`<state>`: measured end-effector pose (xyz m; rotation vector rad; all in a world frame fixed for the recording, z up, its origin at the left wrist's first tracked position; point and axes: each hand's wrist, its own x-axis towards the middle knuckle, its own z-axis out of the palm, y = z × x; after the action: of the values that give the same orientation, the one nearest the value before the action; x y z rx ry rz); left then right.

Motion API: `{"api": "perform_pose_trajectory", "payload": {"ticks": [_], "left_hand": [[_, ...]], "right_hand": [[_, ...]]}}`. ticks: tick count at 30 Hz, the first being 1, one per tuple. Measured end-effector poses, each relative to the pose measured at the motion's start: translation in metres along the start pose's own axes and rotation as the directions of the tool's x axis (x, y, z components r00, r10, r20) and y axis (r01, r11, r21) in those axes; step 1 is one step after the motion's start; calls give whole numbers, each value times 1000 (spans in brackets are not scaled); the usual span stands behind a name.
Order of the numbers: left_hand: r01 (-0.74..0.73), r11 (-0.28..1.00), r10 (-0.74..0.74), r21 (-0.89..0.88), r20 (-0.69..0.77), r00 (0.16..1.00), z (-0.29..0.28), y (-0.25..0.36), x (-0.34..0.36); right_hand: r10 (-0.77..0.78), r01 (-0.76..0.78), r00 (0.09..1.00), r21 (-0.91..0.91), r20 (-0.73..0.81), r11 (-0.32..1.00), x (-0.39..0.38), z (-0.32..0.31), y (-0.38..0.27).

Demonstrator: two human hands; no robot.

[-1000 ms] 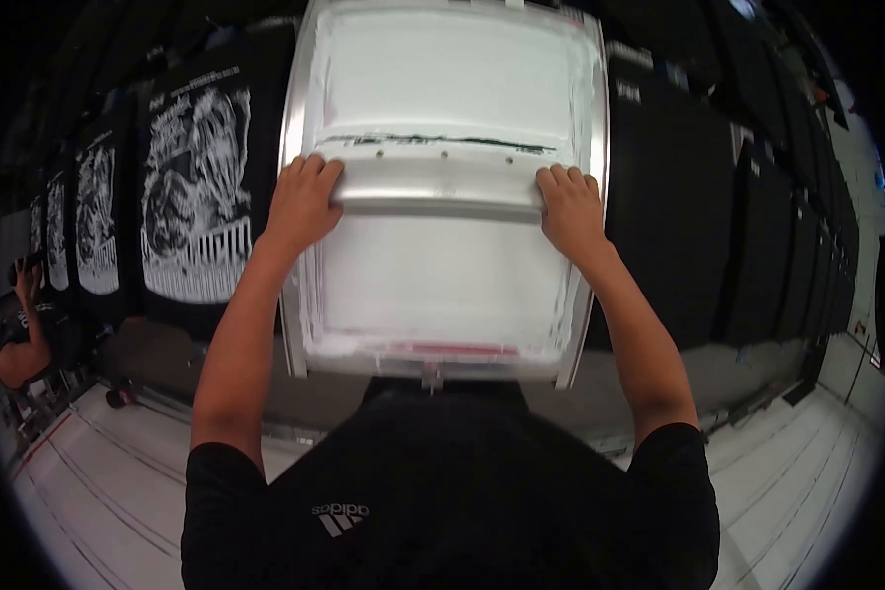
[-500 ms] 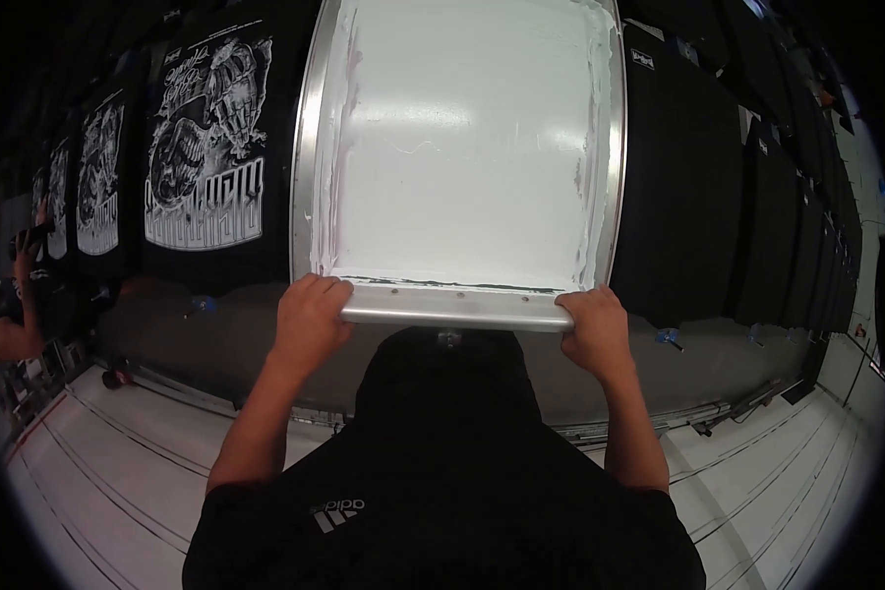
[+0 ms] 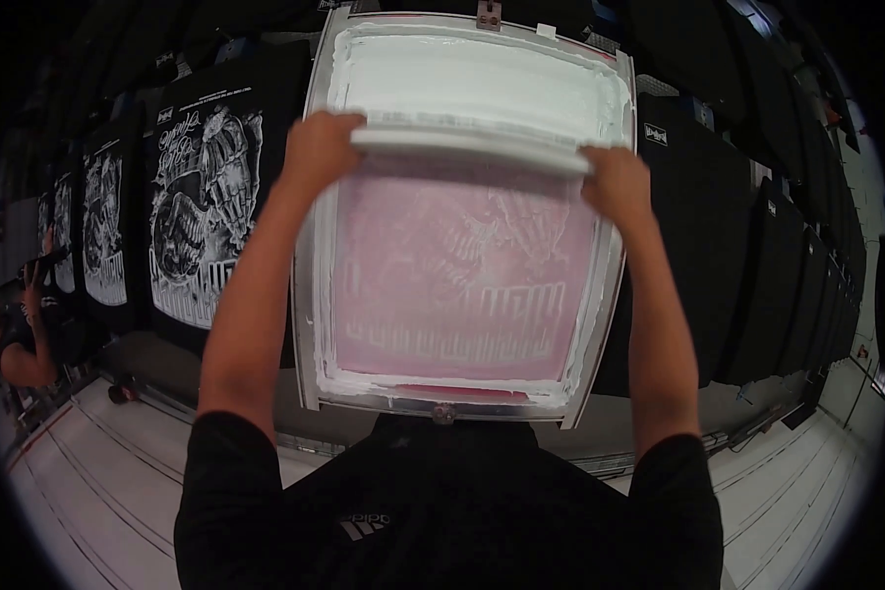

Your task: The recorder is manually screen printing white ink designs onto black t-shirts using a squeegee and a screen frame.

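Note:
A metal-framed printing screen (image 3: 307, 344) lies in front of me. Across its upper part runs a long pale squeegee (image 3: 470, 148), slightly blurred. Its left end is gripped by my left hand (image 3: 324, 155), and my right hand (image 3: 618, 187) is closed round the right end. White ink (image 3: 462, 81) covers the area beyond the squeegee. On my side of it, the pink mesh (image 3: 433, 305) is bare of thick ink, with a skeletal-hand and lettering design showing through. Thick white smears line the screen's inner edges.
Black shirts with a white print (image 3: 202, 216) hang over boards to the left. Plain black shirts (image 3: 693, 226) on boards extend to the right. A person (image 3: 29, 324) holding a dark object stands at far left. The pale floor (image 3: 98, 492) has dark lines.
Both hands have pushed the squeegee from the screen's near end toward its far part. The pink mesh, earlier under white, now shows, and my arms are stretched further out.

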<state>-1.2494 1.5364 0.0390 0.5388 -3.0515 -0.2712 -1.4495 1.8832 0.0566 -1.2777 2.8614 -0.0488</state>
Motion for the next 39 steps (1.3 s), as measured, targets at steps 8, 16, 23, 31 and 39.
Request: {"api": "perform_pose_trajectory", "payload": {"ticks": [8, 16, 23, 31, 39], "left_hand": [[-160, 987, 159, -7, -70, 985, -29, -23, 111], [-117, 967, 172, -226, 242, 955, -49, 39, -257], [-65, 952, 112, -298, 142, 984, -31, 64, -322], [-166, 963, 140, -215, -132, 981, 7, 49, -300], [-30, 999, 29, -21, -39, 999, -3, -8, 9]], "right_hand": [[-60, 61, 998, 36, -17, 997, 118, -16, 39], [-91, 2, 918, 224, 386, 975, -237, -72, -73], [-39, -89, 914, 295, 403, 951, -296, -49, -101], [-89, 49, 983, 238, 162, 970, -270, -22, -91], [-12, 9, 997, 40, 76, 999, 8, -7, -6]]}}
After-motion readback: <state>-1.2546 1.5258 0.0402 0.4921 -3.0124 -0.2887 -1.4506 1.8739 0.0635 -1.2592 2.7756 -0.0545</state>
